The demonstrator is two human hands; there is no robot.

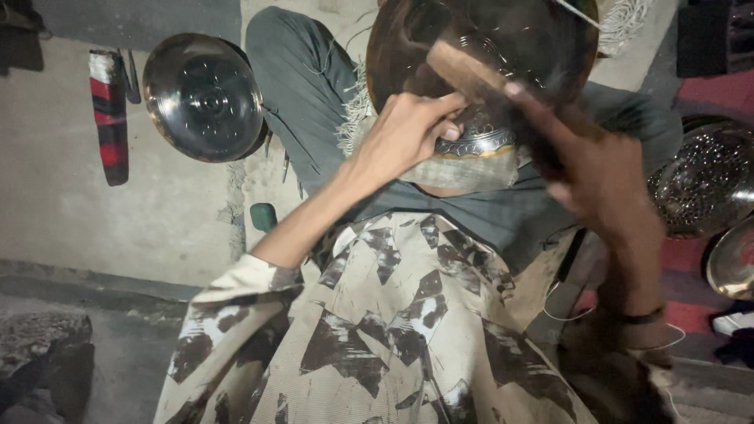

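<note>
A large round engraved metal plate [510,39] rests on my lap, tilted toward me, dark brass in colour with a bright patterned band near its lower rim. My left hand [408,129] presses on that lower rim, fingers curled, perhaps around a small tool that I cannot make out. My right hand [597,169] is blurred and grips a wooden-handled hammer [463,69] whose handle crosses the plate's face. I sit cross-legged in grey trousers and a patterned shirt.
A shiny round metal dish [203,96] lies on the concrete floor at left, beside a red-and-black striped cloth roll [110,118]. More embossed metal plates [707,180] lie on a red mat at right. Small tools lie on the floor near my knee.
</note>
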